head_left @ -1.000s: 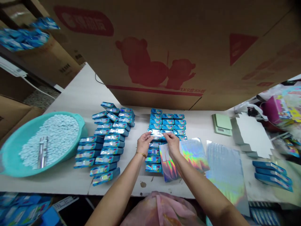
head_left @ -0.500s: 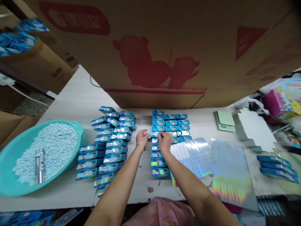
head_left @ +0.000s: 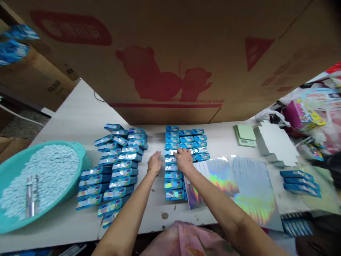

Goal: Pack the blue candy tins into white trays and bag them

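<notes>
My right hand [head_left: 184,160] rests on the middle block of small blue boxes [head_left: 172,145], fingers curled down onto a box in a middle row. What its fingertips press or pinch is hidden. My left hand [head_left: 155,162] is just left of that block, fingers stretched out and holding nothing, a thin bracelet at the wrist. Some boxes in the block show round recesses; the nearer ones have shiny tops. Beneath my right forearm lies a silvery rainbow sticker sheet [head_left: 218,174], partly over the boxes. A second shiny sheet [head_left: 254,188] lies to its right.
More blue boxes [head_left: 124,173] stand in rows at left. Beyond them is a turquoise basin [head_left: 85,161] of pale pieces with a metal scoop-like tool [head_left: 32,197]. A large carton [head_left: 165,81] walls off the back. A green scale [head_left: 245,135] and white carton piece [head_left: 277,145] sit at right.
My left hand has drawn slightly back from the boxes. My right hand has flattened from a pinch onto the box tops. The sticker sheet has shifted, and the whole view has turned slightly right.
</notes>
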`<state>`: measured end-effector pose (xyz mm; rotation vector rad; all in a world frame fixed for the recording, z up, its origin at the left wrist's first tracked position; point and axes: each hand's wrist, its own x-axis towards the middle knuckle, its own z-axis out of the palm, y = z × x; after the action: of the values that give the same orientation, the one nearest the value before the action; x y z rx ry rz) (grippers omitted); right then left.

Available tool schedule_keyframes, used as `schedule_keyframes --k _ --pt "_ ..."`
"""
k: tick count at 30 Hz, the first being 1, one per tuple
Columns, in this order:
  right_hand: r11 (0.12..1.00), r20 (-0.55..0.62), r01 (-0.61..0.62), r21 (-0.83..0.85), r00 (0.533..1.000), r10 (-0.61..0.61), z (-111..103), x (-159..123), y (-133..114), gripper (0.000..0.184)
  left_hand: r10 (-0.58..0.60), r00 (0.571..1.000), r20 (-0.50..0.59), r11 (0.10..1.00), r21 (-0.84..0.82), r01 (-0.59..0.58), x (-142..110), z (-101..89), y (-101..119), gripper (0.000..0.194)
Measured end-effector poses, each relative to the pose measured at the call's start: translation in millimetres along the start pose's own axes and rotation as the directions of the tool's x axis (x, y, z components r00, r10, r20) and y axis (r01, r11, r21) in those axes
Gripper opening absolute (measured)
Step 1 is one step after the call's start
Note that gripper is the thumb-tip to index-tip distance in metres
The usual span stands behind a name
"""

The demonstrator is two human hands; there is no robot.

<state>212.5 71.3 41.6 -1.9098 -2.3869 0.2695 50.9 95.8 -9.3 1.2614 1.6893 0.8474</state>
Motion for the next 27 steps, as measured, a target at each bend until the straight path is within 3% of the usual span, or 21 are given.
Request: schedule_keyframes --k 3,5,8,10,12,14,16,18,21,23,25,27 --pt "0.980 -0.198 -0.092 0.179 0.972 0.127 -18 -18 51 0.036 0.161 0.987 0.004 0.976 0.148 -0.159 -19 13.5 21 0.027" --pt "0.942 -0.302 -0.121 0.313 0.928 0.219 -28 -38 94 0.035 0.329 0.940 0.092 0.897 0.282 -0.341 -38 35.0 43 0.030" --pt "0.894 -0.292 -0.105 0.435 0.923 0.250 -32 -67 144 0.029 0.435 0.863 0.257 0.778 0.376 -0.504 -68 73.6 75 0.039" --pt "0.881 -0.235 -0.095 0.463 0.946 0.225 -26 -80 159 0.026 0.408 0.830 0.381 0.775 0.335 -0.535 -81 94.6 90 0.041" --pt "0.871 -0.191 -0.100 0.481 0.957 0.216 -19 -89 162 0.025 0.292 0.808 0.511 0.861 0.228 -0.455 -86 107.6 97 0.044" --pt "0.858 -0.155 -0.099 0.504 0.967 0.202 -15 -99 159 0.025 0.136 0.793 0.594 0.957 0.130 -0.261 -86 112.7 99 0.053" --pt "0.846 -0.092 -0.060 0.529 0.988 0.128 -16 -110 158 0.026 0.026 0.761 0.649 0.995 0.060 -0.084 -83 111.6 99 0.054" --pt "0.841 -0.014 -0.012 0.541 1.000 0.023 -19 -125 162 0.025 0.030 0.698 0.716 0.999 0.008 -0.051 -83 106.6 100 0.046" --pt "0.836 0.093 -0.012 0.549 0.995 -0.046 -26 -140 172 0.025 0.111 0.592 0.798 0.988 -0.028 -0.149 -88 94.9 103 0.035" --pt "0.819 0.134 -0.041 0.572 0.990 -0.045 -33 -136 172 0.023 0.136 0.611 0.779 0.970 0.020 -0.242 -92 85.7 108 0.034" --pt "0.816 0.127 -0.004 0.577 0.988 -0.084 -44 -117 161 0.022 0.179 0.690 0.702 0.920 0.129 -0.369 -92 77.0 114 0.032" --pt "0.839 0.084 0.112 0.533 0.979 -0.184 -55 -88 141 0.018 0.232 0.744 0.626 0.838 0.259 -0.480 -88 70.8 121 0.028"
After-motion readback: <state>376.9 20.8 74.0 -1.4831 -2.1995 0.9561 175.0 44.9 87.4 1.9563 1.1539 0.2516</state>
